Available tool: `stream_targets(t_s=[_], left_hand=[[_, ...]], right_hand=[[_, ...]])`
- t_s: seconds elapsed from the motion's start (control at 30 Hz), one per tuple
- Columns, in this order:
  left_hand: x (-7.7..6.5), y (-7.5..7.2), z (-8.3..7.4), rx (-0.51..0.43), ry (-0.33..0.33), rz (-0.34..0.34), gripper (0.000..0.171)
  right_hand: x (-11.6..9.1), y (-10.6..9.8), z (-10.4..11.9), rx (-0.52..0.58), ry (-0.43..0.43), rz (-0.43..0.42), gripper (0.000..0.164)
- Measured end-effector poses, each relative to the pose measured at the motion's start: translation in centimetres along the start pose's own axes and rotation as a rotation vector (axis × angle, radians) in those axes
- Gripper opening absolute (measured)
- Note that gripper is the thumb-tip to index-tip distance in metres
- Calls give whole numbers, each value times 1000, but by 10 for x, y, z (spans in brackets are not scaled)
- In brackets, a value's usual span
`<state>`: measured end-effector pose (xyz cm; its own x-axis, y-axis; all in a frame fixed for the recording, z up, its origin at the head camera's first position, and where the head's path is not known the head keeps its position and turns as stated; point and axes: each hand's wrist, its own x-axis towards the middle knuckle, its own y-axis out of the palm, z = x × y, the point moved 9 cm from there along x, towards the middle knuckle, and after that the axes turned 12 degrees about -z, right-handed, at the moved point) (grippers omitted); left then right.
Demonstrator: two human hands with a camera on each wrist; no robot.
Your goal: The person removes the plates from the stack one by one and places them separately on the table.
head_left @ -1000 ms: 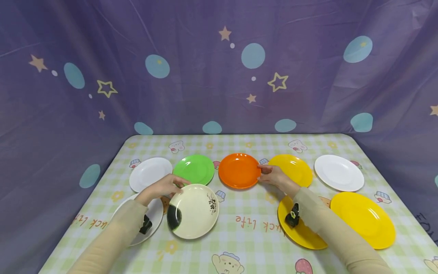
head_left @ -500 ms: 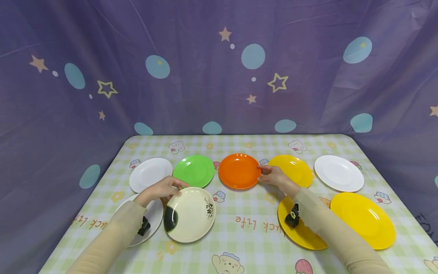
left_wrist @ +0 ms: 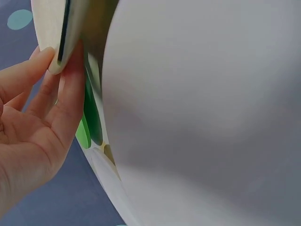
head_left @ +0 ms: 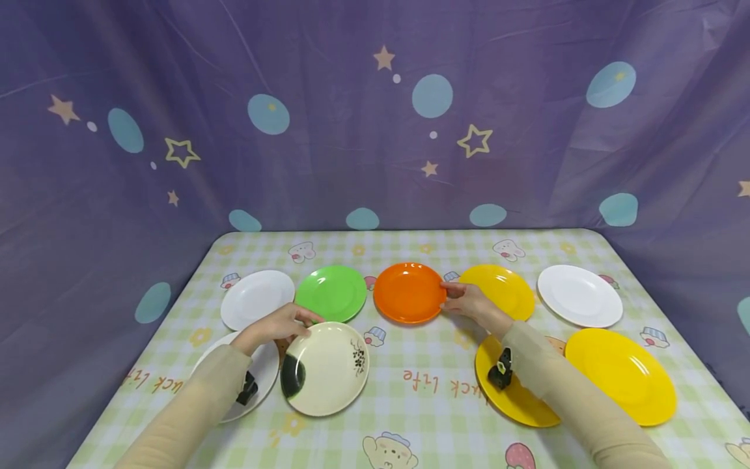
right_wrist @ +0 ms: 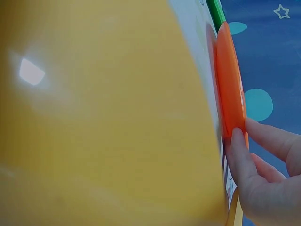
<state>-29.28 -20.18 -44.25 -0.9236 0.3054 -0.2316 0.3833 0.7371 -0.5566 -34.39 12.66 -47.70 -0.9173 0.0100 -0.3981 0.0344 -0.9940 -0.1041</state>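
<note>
My left hand [head_left: 278,326] pinches the upper-left rim of a round cream plate [head_left: 328,374] that has a dark patch and a black floral print. In the left wrist view the plate's edge [left_wrist: 60,59] sits between thumb and fingers. At the right rim of an orange plate [head_left: 407,293] is my right hand [head_left: 473,305], and the right wrist view has thumb and fingers on either face of that orange plate's edge [right_wrist: 231,84]. A green plate [head_left: 331,293] lies just behind the cream one. Below my left forearm, a white plate [head_left: 266,371] is partly hidden.
Along the back row lie a white plate [head_left: 258,299], a yellow plate [head_left: 504,290] and another white plate [head_left: 580,296]. Two larger yellow plates, one [head_left: 515,400] under my right forearm and one [head_left: 621,378] further right, lie nearer. A purple curtain [head_left: 328,169] encloses the checked tablecloth [head_left: 433,423].
The cream plate has shifted slightly left and toward me, mostly in the first half second, with my left hand on its rim. My right hand and the orange plate stay put.
</note>
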Motion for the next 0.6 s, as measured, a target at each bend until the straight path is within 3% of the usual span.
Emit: stream_targets(t_s=[0.27,0.6], left_hand=[[1,1,1,17,10,-3,37],[2,2,3,20,-7,-13,35]], right_hand=[[3,-1,-3,-30,1,-27,55],[1,0,0,27,0,-25,55]])
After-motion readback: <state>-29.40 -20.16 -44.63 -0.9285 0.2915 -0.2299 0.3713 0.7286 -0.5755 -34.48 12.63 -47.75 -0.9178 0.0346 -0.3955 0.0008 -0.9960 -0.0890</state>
